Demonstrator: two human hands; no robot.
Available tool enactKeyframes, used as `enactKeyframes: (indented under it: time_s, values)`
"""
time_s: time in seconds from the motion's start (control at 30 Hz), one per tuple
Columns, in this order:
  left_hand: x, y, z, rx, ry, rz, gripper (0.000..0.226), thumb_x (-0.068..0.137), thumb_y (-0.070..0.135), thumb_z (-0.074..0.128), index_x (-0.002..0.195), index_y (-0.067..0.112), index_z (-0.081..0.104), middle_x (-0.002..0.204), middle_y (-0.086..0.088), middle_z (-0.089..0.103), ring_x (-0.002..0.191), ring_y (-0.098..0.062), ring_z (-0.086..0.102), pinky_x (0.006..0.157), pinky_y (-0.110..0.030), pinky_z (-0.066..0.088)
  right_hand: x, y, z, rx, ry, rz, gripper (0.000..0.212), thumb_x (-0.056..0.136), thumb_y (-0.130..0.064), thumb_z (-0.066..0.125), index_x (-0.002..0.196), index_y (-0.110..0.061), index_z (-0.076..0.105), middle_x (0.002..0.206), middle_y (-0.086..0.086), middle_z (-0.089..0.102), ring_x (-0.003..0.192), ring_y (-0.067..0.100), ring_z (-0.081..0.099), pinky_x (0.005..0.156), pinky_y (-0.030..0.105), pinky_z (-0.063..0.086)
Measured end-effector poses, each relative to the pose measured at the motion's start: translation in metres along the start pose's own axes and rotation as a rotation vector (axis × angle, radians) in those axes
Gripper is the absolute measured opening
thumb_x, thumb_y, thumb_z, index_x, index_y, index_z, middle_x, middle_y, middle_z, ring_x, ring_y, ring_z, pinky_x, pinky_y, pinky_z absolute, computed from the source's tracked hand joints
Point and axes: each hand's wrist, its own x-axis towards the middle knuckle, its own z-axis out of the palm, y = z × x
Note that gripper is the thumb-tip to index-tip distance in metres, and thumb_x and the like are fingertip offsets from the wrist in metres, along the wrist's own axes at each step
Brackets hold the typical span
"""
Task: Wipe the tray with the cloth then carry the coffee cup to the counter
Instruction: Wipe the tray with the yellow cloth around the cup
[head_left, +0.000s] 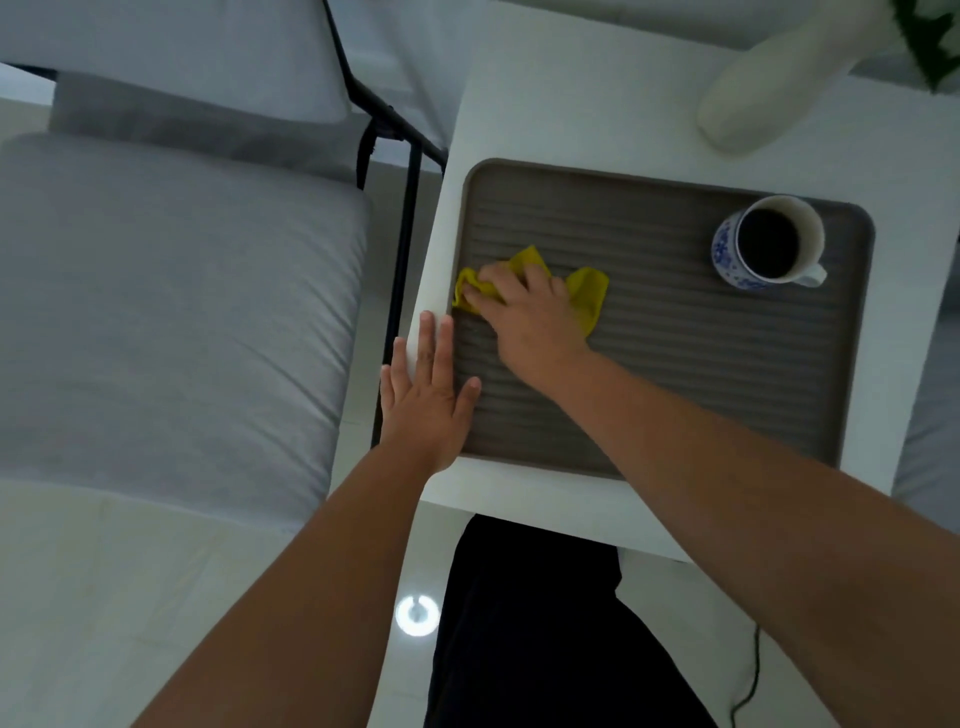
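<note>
**Right hand on yellow cloth at tray's left edge, left hand flat on tray corner**

Grey-brown ribbed tray (675, 364) sits on a white counter (561, 98), centre-right of the frame. Tray has rounded corners and a raised rim.

Right hand (524, 306) is palm down on a yellow cloth (589, 291), fingers curled and pressed onto it, pinning it against the tray surface. Cloth is crumpled, in the left-centre part of the tray, its left end touching the tray's left rim. Parts of it stick out above and to the right of the hand. Right forearm runs in from the lower right of the frame, crossing over the tray's near edge.

Left hand (428, 400) is open and flat, fingers spread apart and straight, holding nothing. It rests on the lower left corner of the tray, fingers lying along the left rim and the counter edge, thumb on the ribbed surface. Left forearm comes in from the bottom left.

Coffee cup (769, 241) stands upright in the upper right corner of the tray, well apart from both hands. White inside, blue-and-white pattern outside, handle pointing to the lower right. Dark coffee inside.

White vase (753, 98) on the counter beyond the tray, upper right, with green leaves (930, 36) at the frame corner.

Grey cushioned chair (171, 312) with black metal frame fills the left of the frame. Pale floor (130, 597) below it, with a round light reflection. Person's dark trousers (530, 623) at bottom centre, a thin black cable (750, 675) beside them.
</note>
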Motion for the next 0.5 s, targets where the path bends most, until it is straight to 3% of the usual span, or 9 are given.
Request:
enactKeyframes:
  time_s: [0.13, 0.27, 0.4, 0.5]
  values:
    - [0.0, 0.001, 0.001, 0.0, 0.007, -0.004, 0.067, 0.099, 0.05, 0.023, 0.143, 0.043, -0.027, 0.155, 0.016, -0.029, 0.146, -0.026, -0.02, 0.116, -0.047, -0.01, -0.04, 0.007, 0.019, -0.082, -0.009, -0.042, 0.066, 0.074, -0.012, 0.065, 0.136, -0.028, 0.05, 0.138, 0.003, 0.05, 0.111, 0.038, 0.049, 0.082, 0.046, 0.042]
    - [-0.001, 0.002, 0.001, 0.014, 0.006, -0.016, 0.066, 0.099, 0.05, 0.023, 0.144, 0.042, -0.025, 0.156, 0.016, -0.028, 0.147, -0.027, -0.019, 0.116, -0.047, -0.009, -0.076, 0.025, 0.026, -0.081, 0.075, 0.11, 0.06, 0.068, -0.011, 0.062, 0.125, -0.025, 0.061, 0.128, 0.007, 0.059, 0.096, 0.04, 0.055, 0.071, 0.043, 0.045]
    - [-0.002, 0.004, 0.0, 0.011, 0.013, -0.03, 0.065, 0.099, 0.053, 0.021, 0.146, 0.041, -0.023, 0.157, 0.016, -0.026, 0.147, -0.027, -0.019, 0.115, -0.047, -0.01, -0.122, 0.056, 0.03, 0.025, 0.105, 0.298, 0.057, 0.071, -0.011, 0.052, 0.127, -0.02, 0.061, 0.129, 0.015, 0.057, 0.092, 0.045, 0.054, 0.072, 0.048, 0.049]
    - [-0.003, 0.008, 0.001, 0.025, 0.02, -0.044, 0.065, 0.098, 0.054, 0.018, 0.147, 0.039, -0.021, 0.158, 0.013, -0.024, 0.147, -0.028, -0.019, 0.117, -0.049, -0.01, -0.145, 0.073, 0.029, 0.134, 0.154, 0.457, 0.053, 0.081, -0.024, 0.037, 0.128, -0.016, 0.06, 0.131, 0.019, 0.054, 0.096, 0.046, 0.053, 0.085, 0.052, 0.048]
